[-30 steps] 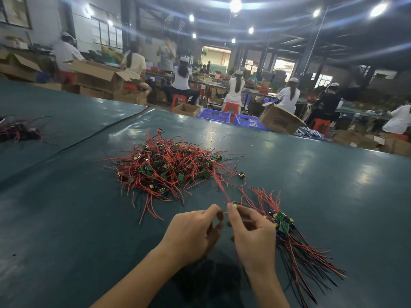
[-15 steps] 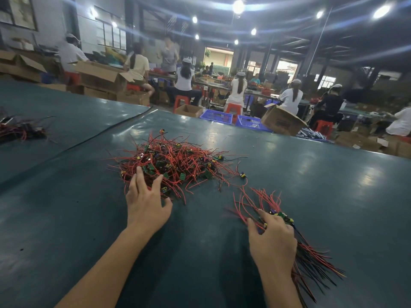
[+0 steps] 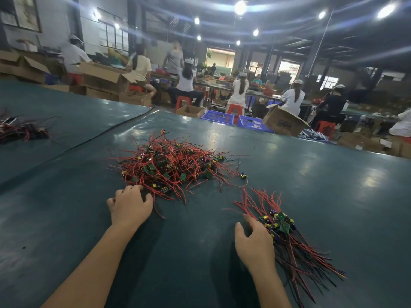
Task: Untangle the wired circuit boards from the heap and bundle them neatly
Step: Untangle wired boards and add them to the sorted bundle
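Heap (image 3: 173, 165) of wired boards lay just beyond your left hand (image 3: 130, 205), whose fingers curled into its near edge; any pinched wire was hidden. Your right hand (image 3: 254, 243) rested loose-fingered against the sorted bundle (image 3: 283, 222), well right of the heap.

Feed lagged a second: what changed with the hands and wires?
The hands parted: the left hand went to the near edge of the heap, fingers curled into its wires; the right hand let go of the single wire and rests against the bundle. Heap and bundle stayed put.
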A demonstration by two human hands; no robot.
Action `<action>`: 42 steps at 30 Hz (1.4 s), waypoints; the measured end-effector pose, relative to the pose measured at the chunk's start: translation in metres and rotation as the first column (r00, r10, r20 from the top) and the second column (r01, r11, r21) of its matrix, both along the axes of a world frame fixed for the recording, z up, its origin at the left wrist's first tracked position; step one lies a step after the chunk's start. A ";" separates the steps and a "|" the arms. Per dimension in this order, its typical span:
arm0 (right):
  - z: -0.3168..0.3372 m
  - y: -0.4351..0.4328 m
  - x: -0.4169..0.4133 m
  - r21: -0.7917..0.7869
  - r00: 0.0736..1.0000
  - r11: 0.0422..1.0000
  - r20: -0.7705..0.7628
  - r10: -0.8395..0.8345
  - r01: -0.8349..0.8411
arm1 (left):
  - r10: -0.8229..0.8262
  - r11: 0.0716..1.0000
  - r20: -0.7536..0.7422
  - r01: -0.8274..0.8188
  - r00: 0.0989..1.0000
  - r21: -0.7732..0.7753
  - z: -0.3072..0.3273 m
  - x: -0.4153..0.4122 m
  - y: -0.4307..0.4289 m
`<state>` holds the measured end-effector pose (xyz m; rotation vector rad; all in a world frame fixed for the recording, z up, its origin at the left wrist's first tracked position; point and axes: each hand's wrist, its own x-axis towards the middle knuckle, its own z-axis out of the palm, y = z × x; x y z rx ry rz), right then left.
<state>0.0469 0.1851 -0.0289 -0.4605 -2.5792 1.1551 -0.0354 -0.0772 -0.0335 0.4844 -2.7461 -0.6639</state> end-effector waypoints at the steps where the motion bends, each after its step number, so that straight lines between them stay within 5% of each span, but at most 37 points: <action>1: 0.001 0.001 0.000 -0.008 1.000 1.000 0.002 -0.001 0.001 | 0.001 0.999 -0.043 0.001 0.999 0.038 0.000 0.001 0.000; 12: -0.002 0.006 -0.002 0.019 1.000 1.000 -0.018 0.001 -0.001 | -0.075 0.946 -0.565 0.238 0.822 0.220 0.016 0.013 0.017; 17: -0.001 0.001 -0.001 -0.001 0.998 1.000 -0.052 0.022 -0.022 | -0.285 0.883 -0.664 0.458 0.691 0.098 0.026 0.028 0.040; 24: 0.001 -0.008 0.001 -0.013 0.991 0.994 -0.090 0.103 -0.105 | -0.717 0.680 -0.309 0.725 0.626 -0.111 0.020 0.042 0.066; 28: 0.001 -0.007 0.001 -0.028 0.991 0.994 -0.082 0.107 -0.110 | -0.560 0.774 -0.531 0.631 0.636 -0.061 0.017 0.041 0.072; 33: 0.000 -0.008 0.001 -0.010 0.991 0.993 -0.059 0.118 -0.119 | -0.398 0.915 -0.639 0.338 0.658 -0.222 0.012 0.029 0.063; 36: 0.000 -0.007 0.001 -0.009 0.991 0.992 -0.050 0.124 -0.124 | -0.225 0.961 -0.621 0.278 0.751 -0.013 0.011 0.020 0.052; 38: -0.001 -0.007 0.001 -0.009 0.991 0.992 -0.046 0.126 -0.126 | -0.230 0.926 -0.477 0.342 0.848 0.160 0.006 0.012 0.044; 42: -0.002 -0.008 0.002 0.007 0.992 0.992 -0.029 0.124 -0.124 | -0.341 0.936 -0.040 0.344 0.939 0.077 -0.013 0.000 0.033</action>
